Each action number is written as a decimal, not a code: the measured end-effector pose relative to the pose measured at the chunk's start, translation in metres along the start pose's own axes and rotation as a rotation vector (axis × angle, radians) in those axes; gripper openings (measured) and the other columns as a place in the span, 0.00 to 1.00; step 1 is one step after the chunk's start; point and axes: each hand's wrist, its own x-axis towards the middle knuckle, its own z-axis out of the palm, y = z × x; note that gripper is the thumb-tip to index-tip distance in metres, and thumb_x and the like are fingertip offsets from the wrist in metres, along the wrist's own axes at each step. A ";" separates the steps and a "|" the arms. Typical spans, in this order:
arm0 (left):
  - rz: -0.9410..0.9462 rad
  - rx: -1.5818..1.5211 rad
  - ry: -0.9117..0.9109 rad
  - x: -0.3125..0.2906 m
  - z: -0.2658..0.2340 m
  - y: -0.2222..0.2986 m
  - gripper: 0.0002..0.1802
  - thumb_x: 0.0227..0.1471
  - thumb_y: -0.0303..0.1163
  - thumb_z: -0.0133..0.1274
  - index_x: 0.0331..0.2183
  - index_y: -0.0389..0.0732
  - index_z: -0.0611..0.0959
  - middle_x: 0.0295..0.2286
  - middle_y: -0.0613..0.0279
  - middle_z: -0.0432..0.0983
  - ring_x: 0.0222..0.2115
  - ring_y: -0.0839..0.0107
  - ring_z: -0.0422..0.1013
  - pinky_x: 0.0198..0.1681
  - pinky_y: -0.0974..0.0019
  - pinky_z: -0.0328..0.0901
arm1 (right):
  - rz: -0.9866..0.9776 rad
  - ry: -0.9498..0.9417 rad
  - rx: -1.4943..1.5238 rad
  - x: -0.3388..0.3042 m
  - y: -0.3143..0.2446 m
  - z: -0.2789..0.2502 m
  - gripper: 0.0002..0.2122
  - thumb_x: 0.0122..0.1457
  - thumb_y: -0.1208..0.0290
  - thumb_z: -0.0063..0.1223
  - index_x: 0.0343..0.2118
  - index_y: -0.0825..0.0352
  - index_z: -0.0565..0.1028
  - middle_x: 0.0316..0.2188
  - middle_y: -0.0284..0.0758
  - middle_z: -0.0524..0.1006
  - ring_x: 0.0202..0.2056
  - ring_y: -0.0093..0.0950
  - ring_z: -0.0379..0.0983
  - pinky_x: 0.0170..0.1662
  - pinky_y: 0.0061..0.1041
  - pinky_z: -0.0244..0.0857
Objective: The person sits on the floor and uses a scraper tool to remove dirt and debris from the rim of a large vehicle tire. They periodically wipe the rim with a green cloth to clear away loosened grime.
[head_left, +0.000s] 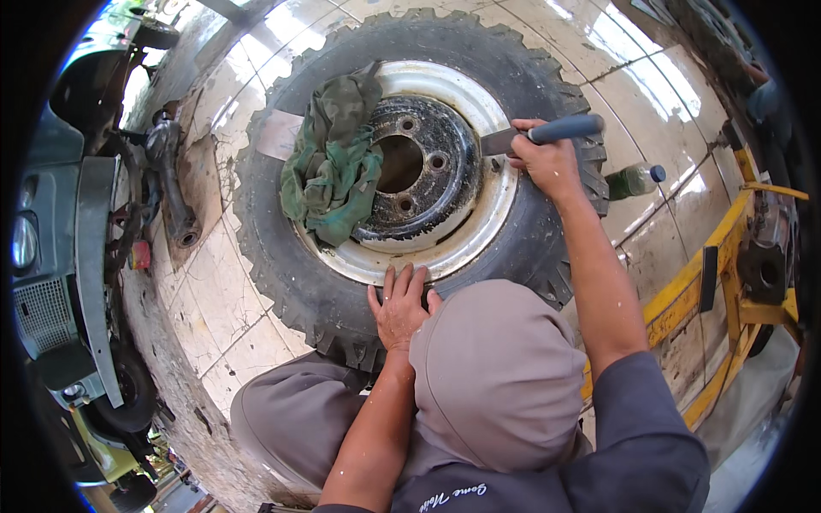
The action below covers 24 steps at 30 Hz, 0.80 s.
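Observation:
A large chunky-treaded tyre [282, 179] lies flat in front of me, around a worn white wheel rim [479, 103] with a black, chipped centre. My right hand [547, 164] is closed on a putty knife [564, 128] with a blue-grey handle. Its flat metal blade rests against the rim's right side. At the near edge of the rim, my left hand [400, 308] lies with its fingers spread on the tyre and rim. A crumpled dark green cloth [332, 162] drapes over the rim's left side, partly covering the centre hole.
A greenish bottle with a blue cap [633, 181] stands right of the tyre. Farther right is a yellow metal frame [693, 286]. On the left are a metal arm-like part [171, 175] on cardboard and a blue-grey vehicle [47, 248]. Tiles [205, 312] cover the floor.

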 end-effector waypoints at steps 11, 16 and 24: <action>-0.002 -0.013 0.029 0.005 0.001 0.005 0.26 0.49 0.43 0.50 0.51 0.52 0.81 0.56 0.64 0.72 0.63 0.58 0.59 0.67 0.35 0.42 | -0.075 -0.127 -0.401 0.032 -0.015 0.010 0.20 0.49 0.66 0.59 0.45 0.69 0.81 0.30 0.41 0.84 0.28 0.30 0.83 0.37 0.28 0.75; -0.013 -0.032 0.041 0.004 0.002 0.004 0.26 0.49 0.45 0.50 0.50 0.52 0.82 0.56 0.64 0.72 0.63 0.58 0.59 0.66 0.35 0.43 | -0.059 -0.084 -0.263 0.032 -0.021 0.018 0.20 0.48 0.65 0.59 0.46 0.67 0.82 0.29 0.41 0.83 0.27 0.31 0.83 0.37 0.28 0.74; -0.023 -0.047 0.046 0.001 0.003 0.001 0.27 0.48 0.45 0.50 0.50 0.52 0.82 0.55 0.63 0.73 0.63 0.57 0.60 0.66 0.34 0.44 | -0.129 -0.122 -0.479 0.016 -0.034 0.025 0.19 0.49 0.65 0.57 0.44 0.66 0.83 0.28 0.42 0.83 0.26 0.30 0.82 0.38 0.29 0.74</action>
